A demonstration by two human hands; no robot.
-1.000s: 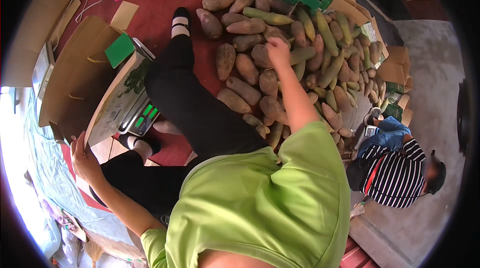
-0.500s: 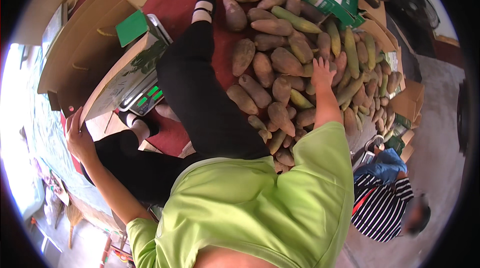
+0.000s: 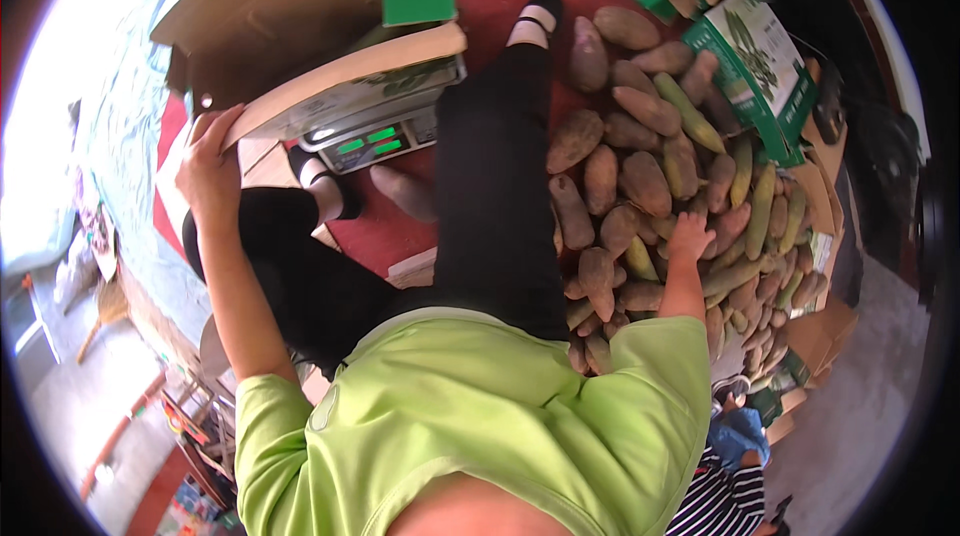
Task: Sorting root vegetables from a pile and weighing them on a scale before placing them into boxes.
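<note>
My left hand (image 3: pixel 208 171) grips the near lower corner of a large open cardboard box (image 3: pixel 300 111), fingers curled over its edge. Its inside is mostly hidden; a green flap stands at the far end. Directly beneath the box's front wall shows a scale (image 3: pixel 375 144) with green lit displays. On the right, my right hand (image 3: pixel 690 238) rests on a heap of brown, long tuber-like vegetables (image 3: pixel 645 184), its fingers apart and no vegetable lifted. Yellow-green, cucumber-like ones (image 3: pixel 760 208) lie among them, close to that hand.
My black-clad legs spread between box and heap. A lone brown vegetable (image 3: pixel 402 192) lies on the red floor covering (image 3: pixel 375 244) by the scale. Green-and-white cartons (image 3: pixel 755 66) stand at the far right. A person in a striped top (image 3: pixel 725 496) is at the lower right.
The view has swung, so the box, scale and heap sit farther right. My left hand keeps its grip on the box; my right hand's fingers look less spread over the heap.
</note>
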